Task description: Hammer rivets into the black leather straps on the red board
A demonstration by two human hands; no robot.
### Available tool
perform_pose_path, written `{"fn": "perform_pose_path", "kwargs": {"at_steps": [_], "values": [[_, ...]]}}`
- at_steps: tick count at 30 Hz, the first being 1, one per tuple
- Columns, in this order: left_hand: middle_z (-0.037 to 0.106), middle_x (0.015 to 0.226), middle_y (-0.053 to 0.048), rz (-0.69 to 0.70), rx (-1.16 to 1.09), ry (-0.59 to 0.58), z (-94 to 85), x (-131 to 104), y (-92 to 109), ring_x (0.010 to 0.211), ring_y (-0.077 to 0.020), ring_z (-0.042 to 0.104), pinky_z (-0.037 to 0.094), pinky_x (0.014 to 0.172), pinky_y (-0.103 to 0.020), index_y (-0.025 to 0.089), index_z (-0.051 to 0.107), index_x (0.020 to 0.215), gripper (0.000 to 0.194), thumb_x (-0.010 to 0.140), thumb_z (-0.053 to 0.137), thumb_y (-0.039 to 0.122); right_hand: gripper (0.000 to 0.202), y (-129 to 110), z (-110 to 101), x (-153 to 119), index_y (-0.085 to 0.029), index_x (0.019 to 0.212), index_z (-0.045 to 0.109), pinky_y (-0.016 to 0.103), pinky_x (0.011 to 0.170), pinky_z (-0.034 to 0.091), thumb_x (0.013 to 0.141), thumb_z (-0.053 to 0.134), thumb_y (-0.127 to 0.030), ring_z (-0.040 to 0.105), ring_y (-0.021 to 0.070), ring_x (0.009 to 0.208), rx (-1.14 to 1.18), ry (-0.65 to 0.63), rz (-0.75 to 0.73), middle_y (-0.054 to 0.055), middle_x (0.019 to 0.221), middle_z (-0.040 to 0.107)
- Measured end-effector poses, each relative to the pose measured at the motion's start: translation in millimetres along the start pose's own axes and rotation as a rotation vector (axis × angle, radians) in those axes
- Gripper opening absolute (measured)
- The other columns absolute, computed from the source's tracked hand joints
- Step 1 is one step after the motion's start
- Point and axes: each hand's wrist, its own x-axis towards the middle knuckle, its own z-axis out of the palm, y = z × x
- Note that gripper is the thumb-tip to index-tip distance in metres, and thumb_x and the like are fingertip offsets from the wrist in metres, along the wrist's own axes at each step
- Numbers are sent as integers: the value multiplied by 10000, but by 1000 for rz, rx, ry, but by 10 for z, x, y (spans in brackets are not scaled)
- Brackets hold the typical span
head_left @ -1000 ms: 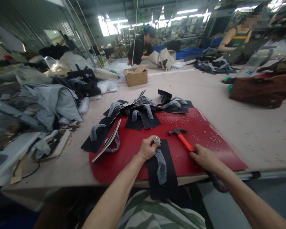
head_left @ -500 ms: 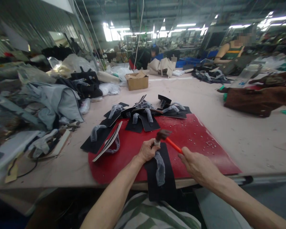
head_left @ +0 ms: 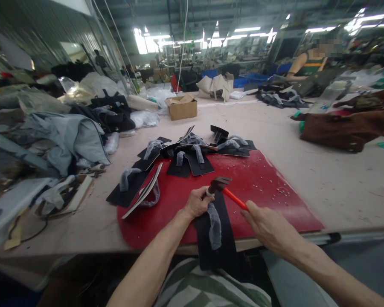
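Note:
My left hand (head_left: 196, 203) is closed round a short pale tool (head_left: 210, 192), held upright over the upper end of a black panel (head_left: 225, 238). A handle wrapped in clear plastic (head_left: 215, 228) is fixed on that panel, whose near end hangs over the table edge. My right hand (head_left: 263, 219) grips a hammer (head_left: 235, 198) by its orange handle. The dark hammer head lies at the top of the pale tool. Beneath is a red board (head_left: 249, 183) with small metal bits scattered on its right part.
More black panels with wrapped handles (head_left: 196, 157) are heaped at the board's back and left. A cardboard box (head_left: 182, 107) stands behind them. At the right lies a brown bag (head_left: 336, 130); bags and plastic crowd the left. A person (head_left: 307, 64) is at the back right.
The hammer head has come down slightly onto the top of the pale tool. The view has shifted a little. My left hand keeps its hold.

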Motion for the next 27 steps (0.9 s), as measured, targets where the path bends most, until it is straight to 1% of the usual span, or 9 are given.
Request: {"fn": "perform_pose_path", "kwargs": {"at_steps": [4,7,10,12,14,18,20,23,27], "values": [[707,837,-25,17,-17,8,4,-2,-15,758,-166,648,498,723,-260,167,677,928,142,796,624,169,261,292,72,102,-194,878,490,277,561,230,1008,305,-324,488,139,554,52,-90,11,13,676,561],[715,870,-31,40,-1,19,10,4,-48,803,-177,663,509,762,-277,170,672,955,177,783,635,152,272,465,146,221,-162,905,527,271,597,315,1006,318,-304,532,154,611,0,-133,112,42,724,591],[717,870,-33,44,6,26,8,-3,-69,808,-177,665,516,764,-277,168,672,951,175,778,648,159,244,442,262,277,-100,1057,563,311,658,380,964,412,-268,586,230,807,-259,40,120,145,952,624],[718,872,-37,38,2,33,2,-17,-76,807,-178,664,518,770,-279,166,670,950,174,777,657,178,339,291,338,266,-89,1225,527,359,732,429,939,453,-256,564,284,972,-309,232,10,197,1180,567],[717,883,-44,32,-5,40,0,-24,-90,817,-182,661,519,789,-288,163,668,957,187,775,669,205,441,79,416,246,-124,1347,460,396,804,457,918,469,-223,529,301,1075,-227,311,-166,189,1309,498],[709,860,-47,-17,-125,54,21,26,-129,794,-180,658,520,762,-281,153,662,940,222,732,698,222,542,-282,629,266,-167,1364,449,360,902,479,833,417,-61,518,238,1147,72,125,-548,141,1364,468],[700,806,-40,-83,-235,125,17,69,-122,739,-170,649,515,710,-267,147,655,883,214,698,722,231,512,-354,739,295,-163,1289,507,352,904,485,804,405,-35,539,225,1118,120,92,-553,129,1330,505],[677,735,-31,-178,-376,361,-87,45,-63,670,-154,628,504,662,-259,142,628,820,203,710,725,283,392,-349,807,314,-167,1167,583,374,909,487,827,416,-68,570,231,1073,150,133,-500,116,1244,575],[657,726,-12,-181,-310,578,-381,-274,4,650,-136,602,490,650,-245,148,619,851,173,729,710,228,256,-344,638,448,-201,1070,637,373,801,528,857,513,-272,640,240,956,445,317,-362,89,1068,664]]}}
